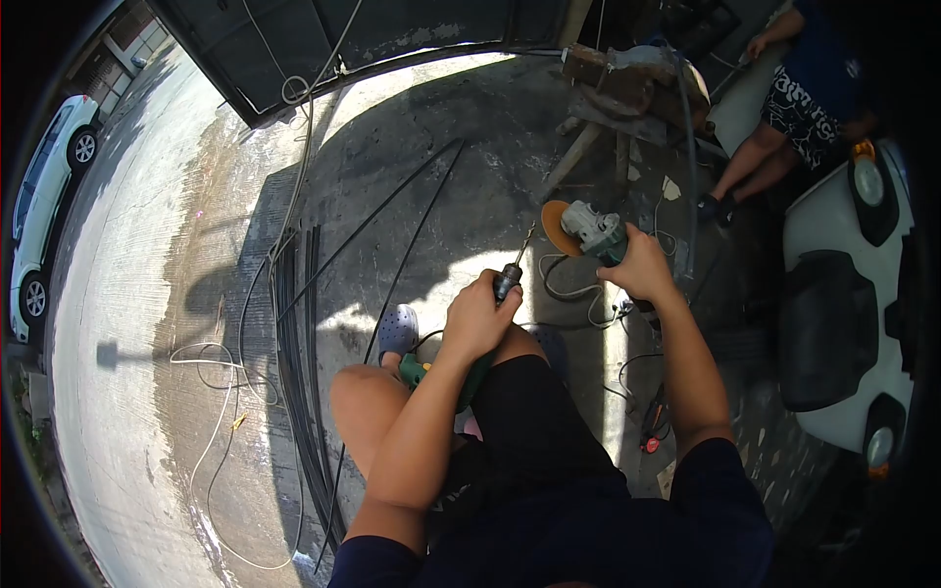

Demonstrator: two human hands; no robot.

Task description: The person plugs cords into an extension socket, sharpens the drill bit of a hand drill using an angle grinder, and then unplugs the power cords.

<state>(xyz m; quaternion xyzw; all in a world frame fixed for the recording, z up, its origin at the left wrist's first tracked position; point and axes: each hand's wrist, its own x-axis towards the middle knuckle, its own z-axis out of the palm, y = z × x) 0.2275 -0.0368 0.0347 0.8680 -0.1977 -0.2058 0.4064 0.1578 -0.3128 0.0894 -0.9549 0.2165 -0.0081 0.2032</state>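
My left hand (477, 318) is closed around the front of a green power drill (507, 282), just behind its chuck. A thin bit (527, 241) points up and away from the chuck. The drill's green body lies partly hidden under my left forearm, over my lap. In my right hand (642, 267) is an angle grinder (596, 230), gripped by its green body. Its orange disc (561, 228) faces left, towards the drill bit but apart from it.
Long dark metal bars (286, 323) lie on the floor to the left, beside loose cables (236, 366). A wooden stand (622, 122) carries a rusty block ahead. A person (799, 98) stands at the upper right, near a white vehicle (833, 216). A metal gate (392, 34) is ahead.
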